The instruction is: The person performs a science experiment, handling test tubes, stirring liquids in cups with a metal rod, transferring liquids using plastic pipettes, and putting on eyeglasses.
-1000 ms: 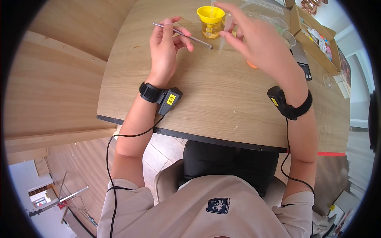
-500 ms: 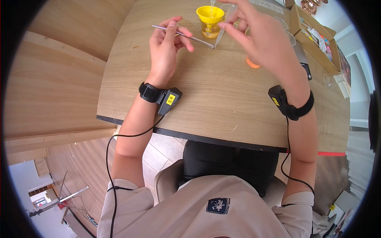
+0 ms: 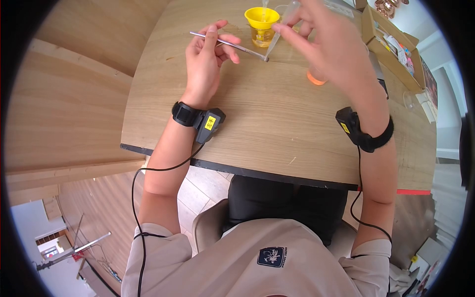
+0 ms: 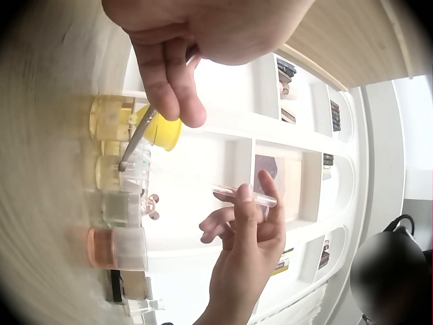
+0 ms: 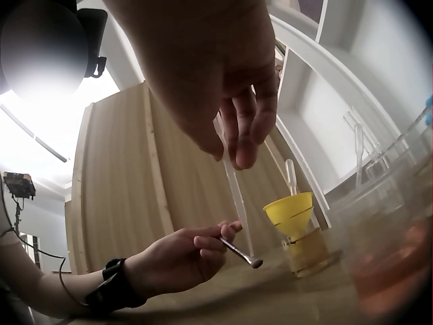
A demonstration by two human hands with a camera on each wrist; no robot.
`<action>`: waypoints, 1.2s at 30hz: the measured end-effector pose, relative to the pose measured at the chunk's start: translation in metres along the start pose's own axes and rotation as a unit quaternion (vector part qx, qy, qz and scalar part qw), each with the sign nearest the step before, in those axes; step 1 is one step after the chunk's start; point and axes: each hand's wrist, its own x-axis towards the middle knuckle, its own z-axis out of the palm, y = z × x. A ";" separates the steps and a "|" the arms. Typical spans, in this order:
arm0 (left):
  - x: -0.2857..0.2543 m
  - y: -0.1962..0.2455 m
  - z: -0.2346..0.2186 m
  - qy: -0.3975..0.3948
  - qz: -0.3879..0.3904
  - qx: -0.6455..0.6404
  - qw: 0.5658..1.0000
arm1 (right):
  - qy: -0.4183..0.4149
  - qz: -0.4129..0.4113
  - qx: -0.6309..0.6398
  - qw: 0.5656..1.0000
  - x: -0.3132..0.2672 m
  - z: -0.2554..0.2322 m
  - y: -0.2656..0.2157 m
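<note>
Pinching pipette (image 5: 237, 196); right hand (image 5: 216, 95) above left hand (image 5: 181, 261).

Metal scoop (image 3: 228, 45): bowl too small for me to read any contents.
Held pipette (image 3: 273, 43): can't tell whether its tip touches the scoop.
Funnel pipette (image 3: 265, 3): top cut off in head view.
Orange cup (image 3: 316, 78): mostly behind right hand (image 3: 336, 49); blurred in right wrist view.
Scale (image 3: 382, 88), towards desk's right edge: mostly hidden.
Desk (image 3: 247, 119): far edge out of head view.
</note>
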 end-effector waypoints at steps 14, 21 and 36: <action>0.001 -0.004 -0.006 0.013 -0.038 -0.032 0.999 | -0.061 0.036 -0.026 0.997 0.000 0.001 0.002; 0.003 -0.007 -0.010 0.020 -0.070 -0.093 0.993 | -0.059 0.014 -0.017 0.998 0.000 -0.009 -0.002; 0.009 -0.013 -0.020 0.047 -0.099 -0.149 0.983 | -0.060 0.081 0.091 0.991 0.002 -0.030 -0.017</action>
